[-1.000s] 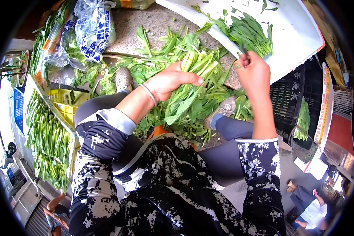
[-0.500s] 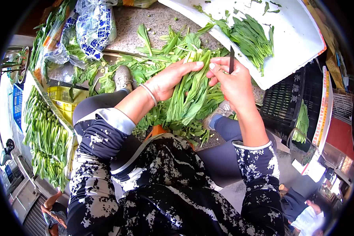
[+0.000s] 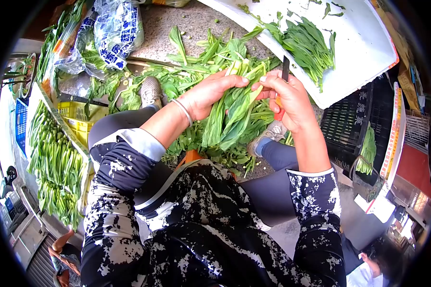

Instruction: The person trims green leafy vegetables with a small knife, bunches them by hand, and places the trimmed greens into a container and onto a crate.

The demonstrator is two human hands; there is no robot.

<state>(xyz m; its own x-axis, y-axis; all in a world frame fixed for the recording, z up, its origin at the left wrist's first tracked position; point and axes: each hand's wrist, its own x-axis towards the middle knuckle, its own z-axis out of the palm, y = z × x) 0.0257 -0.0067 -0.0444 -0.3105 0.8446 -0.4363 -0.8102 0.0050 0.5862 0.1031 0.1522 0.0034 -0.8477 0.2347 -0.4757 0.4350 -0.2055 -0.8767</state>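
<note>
My left hand (image 3: 207,97), with a bangle at the wrist, is closed around a bunch of leafy greens (image 3: 232,115) whose leaves hang down. Facing it, my right hand (image 3: 294,104) grips a knife (image 3: 285,71); the dark blade points up and away, and a bit of the orange-red handle shows in the palm. The thumb and forefinger of that hand are at a leaf on the right side of the bunch. Below and behind both hands lies a spread of loose leaves and stalks (image 3: 177,79) on the ground.
A white foam box (image 3: 352,43) at the upper right holds a bundle of greens (image 3: 311,50). Black crates (image 3: 342,117) stand right. At left are a box of stacked greens (image 3: 57,162), a yellow crate (image 3: 81,129) and plastic bags (image 3: 117,33). Other people appear at the lower corners.
My right hand has turned slightly and shifted a little right, so the knife's handle now shows. A leaf at the bunch's right side is pulled outward. My left hand is almost still.
</note>
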